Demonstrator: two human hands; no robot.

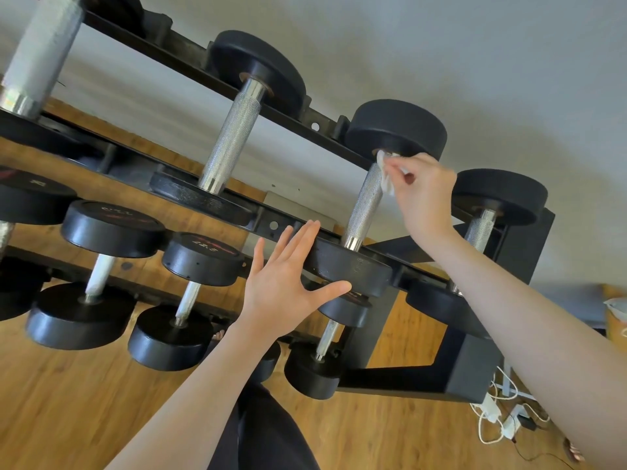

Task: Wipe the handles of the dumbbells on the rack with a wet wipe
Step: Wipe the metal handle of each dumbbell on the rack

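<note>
Up top, right hand (420,195) pinching a white wet wipe (386,178) between thumb and fingertips, pressed against the far end of a knurled steel handle (364,203) on the rack (481,354). Wipe bunched small, probably so the fingers can drag it along the grip surface of the bar. Left hand (288,283) spread flat, fingers straight, holding nothing, resting against the near black weight (349,268) of the same dumbbell, likely to stop it rolling in its cradle while being rubbed. Dumbbells lying crosswise on the rails, handles bridging the gap, so each bar stays reachable from the front.

Count, as far as visible: upper tier showing four handles, including the one cut off at the left edge (40,52), a second bare one (230,137), the one under the wipe, and a shorter one at the far right (480,228). Lower tier showing at least three more dumbbells with pale handles (98,273). One wipe only. Tangle of white cables and a power strip (498,422) on the wooden floor (68,401) behind the rack.
</note>
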